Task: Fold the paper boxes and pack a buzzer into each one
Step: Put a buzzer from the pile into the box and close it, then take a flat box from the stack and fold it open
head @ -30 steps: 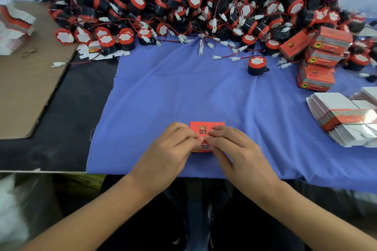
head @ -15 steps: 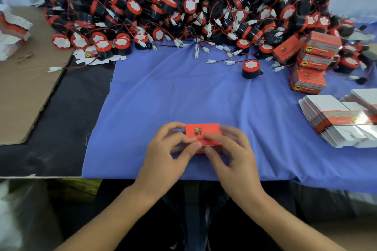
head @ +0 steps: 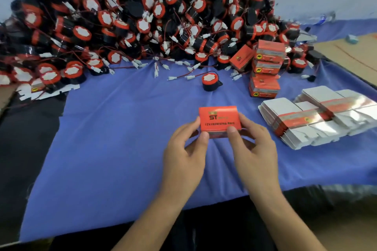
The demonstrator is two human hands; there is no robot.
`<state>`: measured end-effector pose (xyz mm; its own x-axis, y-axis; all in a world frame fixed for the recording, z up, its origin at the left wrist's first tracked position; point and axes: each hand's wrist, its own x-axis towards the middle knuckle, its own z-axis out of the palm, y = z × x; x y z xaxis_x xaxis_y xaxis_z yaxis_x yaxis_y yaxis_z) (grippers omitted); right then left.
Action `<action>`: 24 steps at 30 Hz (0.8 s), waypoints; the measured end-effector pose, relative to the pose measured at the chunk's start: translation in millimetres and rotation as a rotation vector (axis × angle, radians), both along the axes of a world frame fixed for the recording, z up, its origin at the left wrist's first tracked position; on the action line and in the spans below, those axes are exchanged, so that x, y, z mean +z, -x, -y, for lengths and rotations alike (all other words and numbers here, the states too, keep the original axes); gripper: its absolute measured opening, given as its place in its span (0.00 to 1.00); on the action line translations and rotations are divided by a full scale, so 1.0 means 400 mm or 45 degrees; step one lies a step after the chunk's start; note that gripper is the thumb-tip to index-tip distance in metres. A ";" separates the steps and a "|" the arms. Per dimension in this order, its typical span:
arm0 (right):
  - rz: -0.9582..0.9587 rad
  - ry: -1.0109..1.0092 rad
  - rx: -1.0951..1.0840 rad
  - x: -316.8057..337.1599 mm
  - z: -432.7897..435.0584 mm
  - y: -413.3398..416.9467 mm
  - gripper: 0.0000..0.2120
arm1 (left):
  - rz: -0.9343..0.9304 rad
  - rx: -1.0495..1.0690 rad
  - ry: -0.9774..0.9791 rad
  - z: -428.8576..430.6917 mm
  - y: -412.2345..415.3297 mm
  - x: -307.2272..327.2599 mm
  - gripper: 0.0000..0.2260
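Box in hand: the red paper box (head: 219,120) sits between both hands over the blue cloth (head: 114,138), near the front edge of the desk (head: 30,138), with its printed face towards the camera. It looks folded up; I cannot tell whether a buzzer is inside.
Left hand: the left hand (head: 183,153) has a pinching grip on the box's lower left corner, thumb in front and fingers curled behind.
Right hand: the right hand (head: 255,149) mirrors it on the lower right, with the thumb pressed on the front edge.
How it will handle: probably very light thin card, stiff along the creases but easy to dent in the panels; the glossy print may be a little slippery.
Where to take hold: the corners and folded edges, as now, look safest, with a light squeeze.
Buzzers: a loose buzzer (head: 210,82) stands apart on the cloth, in front of the big heap of buzzers (head: 142,22). They look hard and heavier than the box, and their trailing wires are likely to snag.
Flat blanks: a banded stack of flat blanks (head: 318,120) lies to the right.
Finished boxes: finished boxes (head: 265,71) are stacked behind that stack.
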<state>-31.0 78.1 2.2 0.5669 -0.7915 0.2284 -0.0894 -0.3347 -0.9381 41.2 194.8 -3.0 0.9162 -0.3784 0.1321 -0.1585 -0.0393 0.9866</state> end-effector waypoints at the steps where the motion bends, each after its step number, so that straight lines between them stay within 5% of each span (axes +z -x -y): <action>1: -0.041 0.044 0.002 0.014 0.044 -0.003 0.16 | 0.016 -0.056 0.011 0.041 -0.006 0.018 0.16; 7: -0.194 0.291 -0.205 0.085 0.285 -0.035 0.16 | 0.027 -0.426 -0.058 0.308 -0.088 0.090 0.22; 15: -0.656 0.356 -0.137 0.098 0.516 -0.157 0.15 | -0.001 -0.519 -0.223 0.580 -0.189 0.050 0.23; 24: -0.739 0.245 -0.044 0.070 0.589 -0.161 0.33 | 0.016 -0.464 -0.241 0.630 -0.229 0.005 0.24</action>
